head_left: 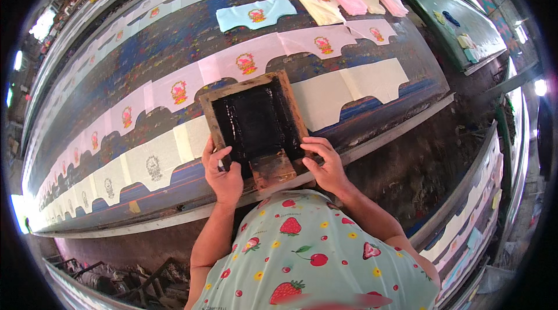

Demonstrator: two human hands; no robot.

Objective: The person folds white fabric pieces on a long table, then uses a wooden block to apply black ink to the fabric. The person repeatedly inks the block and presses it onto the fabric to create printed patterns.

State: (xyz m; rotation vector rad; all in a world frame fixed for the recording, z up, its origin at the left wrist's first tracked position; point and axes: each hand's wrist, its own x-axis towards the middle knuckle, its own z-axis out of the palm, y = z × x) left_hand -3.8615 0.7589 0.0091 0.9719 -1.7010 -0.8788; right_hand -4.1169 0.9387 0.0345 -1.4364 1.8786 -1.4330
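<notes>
Both hands, left hand point(221, 171) and right hand point(325, 165), grip the wooden printing screen point(256, 121) at 6 o'clock, pinning it flat on cloth point(325, 98) atop the tabletop point(174, 48).

The printing frame point(256, 124) hides the cloth piece beneath it from you. Your left hand point(222, 171) covers the frame's near corner, and far prints at the table's point(192, 37) left end shrink beyond reading.

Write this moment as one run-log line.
left hand: on frame | right hand: on frame | squeegee: between hands | frame: over cloth on table
</notes>
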